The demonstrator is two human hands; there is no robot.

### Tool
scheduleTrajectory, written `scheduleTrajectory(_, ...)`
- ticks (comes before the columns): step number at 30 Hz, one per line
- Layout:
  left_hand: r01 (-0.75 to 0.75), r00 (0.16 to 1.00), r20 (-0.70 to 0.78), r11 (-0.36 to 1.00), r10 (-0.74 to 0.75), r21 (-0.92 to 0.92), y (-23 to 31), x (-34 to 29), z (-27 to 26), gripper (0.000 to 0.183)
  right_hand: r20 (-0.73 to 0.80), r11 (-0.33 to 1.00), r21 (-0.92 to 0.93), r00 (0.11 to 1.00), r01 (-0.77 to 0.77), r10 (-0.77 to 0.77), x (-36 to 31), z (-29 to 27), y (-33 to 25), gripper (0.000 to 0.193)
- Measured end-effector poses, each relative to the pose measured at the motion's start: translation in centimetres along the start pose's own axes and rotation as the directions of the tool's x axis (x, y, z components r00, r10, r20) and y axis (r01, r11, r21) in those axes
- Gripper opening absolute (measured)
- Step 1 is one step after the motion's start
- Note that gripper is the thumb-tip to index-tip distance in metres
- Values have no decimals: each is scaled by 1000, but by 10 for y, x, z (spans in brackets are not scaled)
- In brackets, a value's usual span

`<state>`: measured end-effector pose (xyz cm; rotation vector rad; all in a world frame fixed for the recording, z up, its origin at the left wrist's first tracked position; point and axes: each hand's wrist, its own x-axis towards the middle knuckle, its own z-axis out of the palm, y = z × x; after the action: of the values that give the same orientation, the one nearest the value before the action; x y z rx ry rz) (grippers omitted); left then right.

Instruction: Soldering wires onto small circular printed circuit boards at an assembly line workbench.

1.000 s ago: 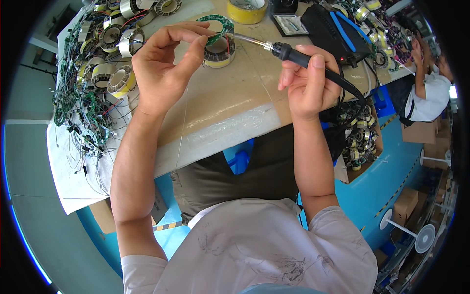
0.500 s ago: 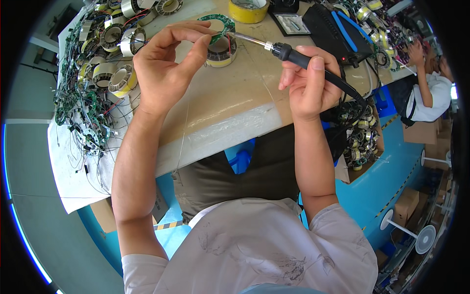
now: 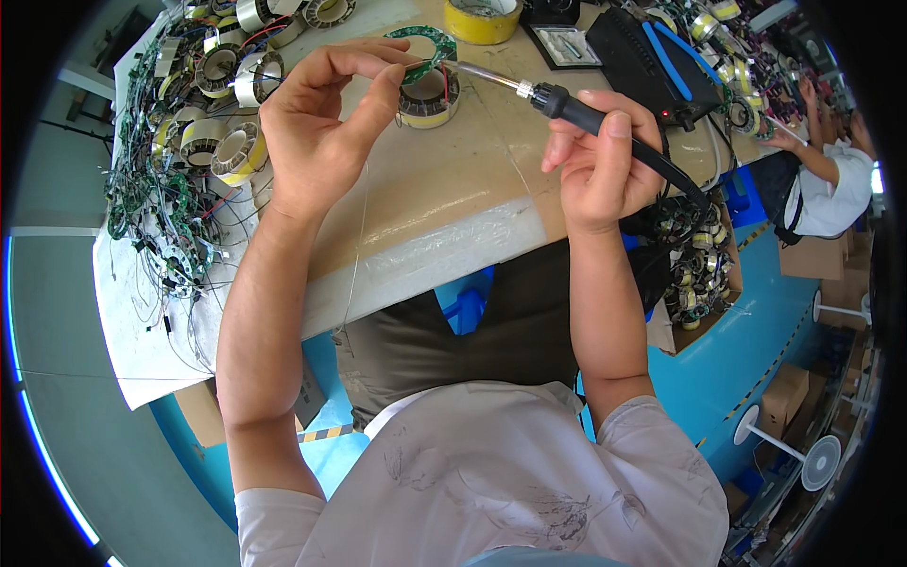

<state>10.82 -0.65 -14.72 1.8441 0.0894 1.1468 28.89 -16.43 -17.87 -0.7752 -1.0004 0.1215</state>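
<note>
My left hand (image 3: pixel 326 123) is closed, thumb and forefinger pinched on a thin solder wire, whose length (image 3: pixel 359 246) hangs below the hand over the table edge. Right at those fingertips is a green ring-shaped circuit board (image 3: pixel 444 44), tilted over a yellow-banded motor stator (image 3: pixel 430 113); whether the fingers also touch the board is hidden. My right hand (image 3: pixel 609 161) grips the black handle of a soldering iron (image 3: pixel 576 111) like a pen. The iron's metal tip reaches left to the board's inner edge, close to my left fingertips.
Several stators (image 3: pixel 238 154) and tangled wired boards (image 3: pixel 170 246) crowd the table's left side. A yellow tape roll (image 3: pixel 482 21) and a black soldering station (image 3: pixel 652 71) with blue-handled tool stand behind. Below right sits a carton of stators (image 3: pixel 697 274). A co-worker (image 3: pixel 836 180) is at far right.
Both hands and the iron have shifted very slightly right, with the tip still at the board. At far right the co-worker's hands and arms have moved.
</note>
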Motion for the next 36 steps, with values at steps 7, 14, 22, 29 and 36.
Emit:
scheduleTrajectory(7,-19,999,29,1000,19,0,1,1,-1,6,-59,996,89,998,4,1,-2,-2,0,26)
scheduleTrajectory(14,-9,999,48,1000,10,-7,3,2,-3,6,-29,1000,6,999,-15,15,-2,2,-4,26)
scheduleTrajectory(22,25,1000,7,999,-25,-38,6,2,0,8,-47,1000,17,999,6,-5,-2,2,-3,24)
scheduleTrajectory(29,16,1000,14,999,-15,-43,6,2,-1,8,-34,1000,-27,999,10,-11,0,4,-2,21)
scheduleTrajectory(36,14,1000,8,998,-13,-53,6,3,-1,8,-28,1000,-23,1000,10,-10,0,3,0,22)
